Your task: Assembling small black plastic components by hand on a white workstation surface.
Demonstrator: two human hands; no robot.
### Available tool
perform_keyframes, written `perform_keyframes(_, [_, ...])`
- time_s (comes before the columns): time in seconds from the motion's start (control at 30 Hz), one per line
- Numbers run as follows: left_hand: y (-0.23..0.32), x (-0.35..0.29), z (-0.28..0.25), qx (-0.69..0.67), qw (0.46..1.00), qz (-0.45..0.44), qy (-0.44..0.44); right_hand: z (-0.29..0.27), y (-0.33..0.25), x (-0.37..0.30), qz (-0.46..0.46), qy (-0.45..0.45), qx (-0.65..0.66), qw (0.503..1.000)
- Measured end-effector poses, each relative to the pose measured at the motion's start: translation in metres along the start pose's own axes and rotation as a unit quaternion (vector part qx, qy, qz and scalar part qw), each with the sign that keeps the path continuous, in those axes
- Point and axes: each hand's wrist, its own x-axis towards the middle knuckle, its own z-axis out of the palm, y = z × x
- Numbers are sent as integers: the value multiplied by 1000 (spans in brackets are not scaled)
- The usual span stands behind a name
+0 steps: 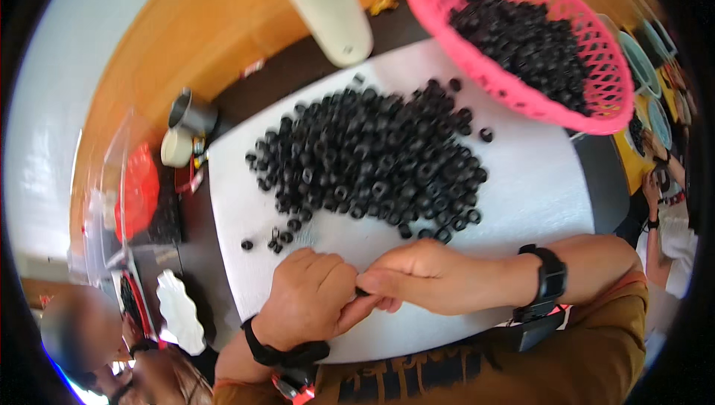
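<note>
My left hand (309,289) and my right hand (428,277) meet over the near part of a white board (536,182). A small black ring-shaped part (361,292) shows only partly between their fingertips. The right thumb and fingers pinch it. My left hand is closed with its fingers curled against the same spot, and its grip on the part is mostly hidden. Just beyond my hands spreads a heap of black ring-shaped parts (365,155), with a few loose ones at its lower left.
A pink mesh basket (477,59) of black parts stands at the far right. A pale cylinder (328,14) rises behind the board. To the left are a metal cup (192,113), a red bag (138,189) and a white wavy-edged tray (180,312). Other people sit at both sides.
</note>
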Motion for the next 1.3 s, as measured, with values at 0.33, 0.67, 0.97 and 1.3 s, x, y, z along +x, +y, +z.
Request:
perform_keyframes(0.33, [22,12,-25,18,997,-62,-34,-5,-1,-2,-3,-37,24,999])
perform_keyframes(0.67, [78,134,-76,-322,914,-246,24,3,10,-2,-86,-17,-181,980])
perform_keyframes(0.97, [27,143,-59,-375,884,-259,104,-1,11,-1,-117,-54,-228,965])
perform_keyframes(1.3, [-17,-15,-56,9,938,-346,15,1,-9,3,-57,-85,-275,956])
